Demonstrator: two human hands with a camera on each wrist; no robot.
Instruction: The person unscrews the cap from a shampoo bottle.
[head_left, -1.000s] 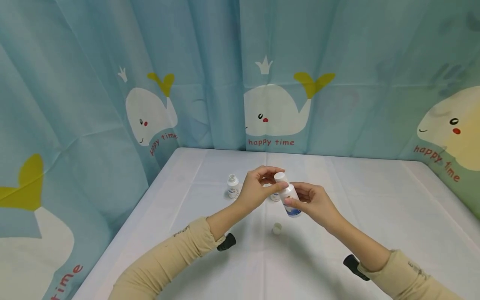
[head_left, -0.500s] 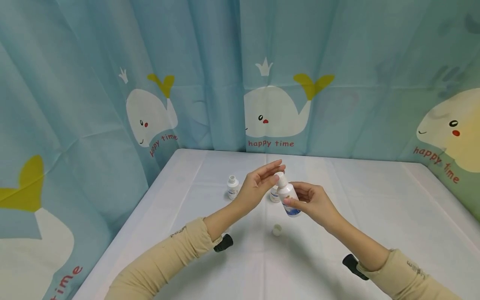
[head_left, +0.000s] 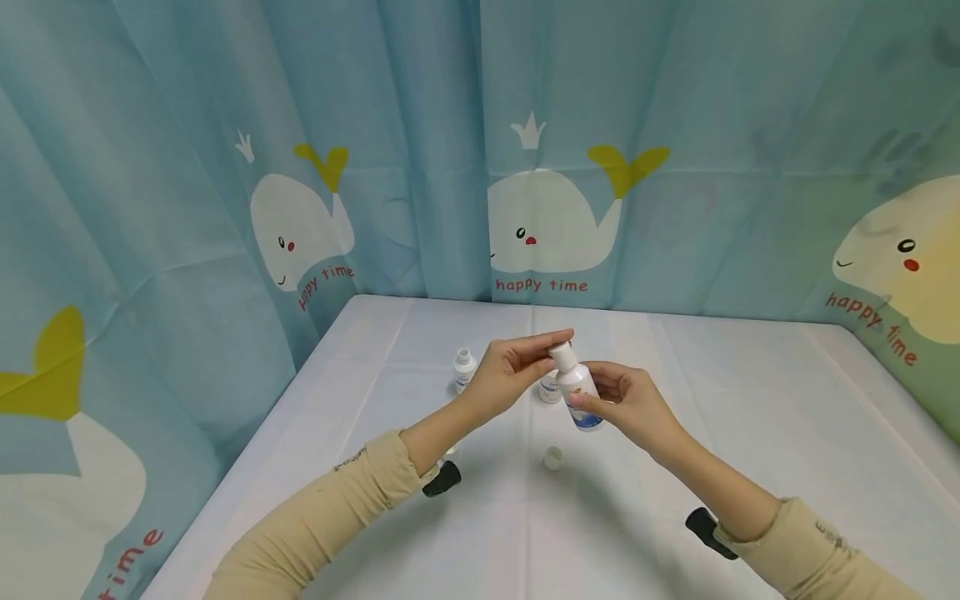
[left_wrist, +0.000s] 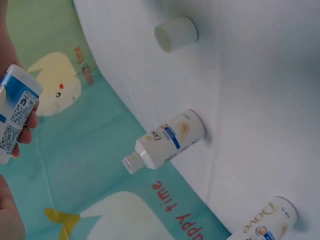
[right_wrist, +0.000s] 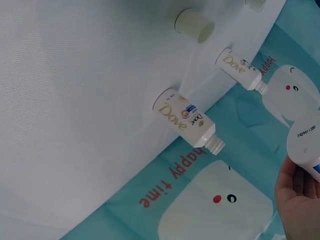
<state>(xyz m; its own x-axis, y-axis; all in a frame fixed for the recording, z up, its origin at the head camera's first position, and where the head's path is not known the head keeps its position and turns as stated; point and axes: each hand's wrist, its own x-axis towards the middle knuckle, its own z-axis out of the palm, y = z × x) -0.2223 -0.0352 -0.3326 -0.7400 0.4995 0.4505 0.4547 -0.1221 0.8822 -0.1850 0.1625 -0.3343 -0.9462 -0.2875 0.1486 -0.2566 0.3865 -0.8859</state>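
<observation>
My right hand (head_left: 633, 408) grips the body of a small white bottle with a blue lower label (head_left: 576, 383), tilted and held above the table. Its white cap (head_left: 562, 357) is on the neck. My left hand (head_left: 506, 379) pinches that cap, the thumb at its side and the fingers stretched over the top. Past the hands, two uncapped Dove bottles stand: one (head_left: 464, 367) to the left, the other (head_left: 550, 389) partly hidden by the held bottle. Their bare threaded necks show in the right wrist view, on the nearer bottle (right_wrist: 185, 117) and the farther bottle (right_wrist: 240, 69).
A loose white cap (head_left: 552, 458) lies on the white-covered table (head_left: 600, 533) in front of the hands. Another cap (head_left: 450, 451) peeks out beside the left sleeve. A blue curtain with whale prints (head_left: 420, 233) borders the table at the back and left.
My left fingers have lifted and spread from the cap, then come back over it. The left forearm has shifted slightly left, uncovering a second loose cap. My right hand stays nearly still with the bottle.
</observation>
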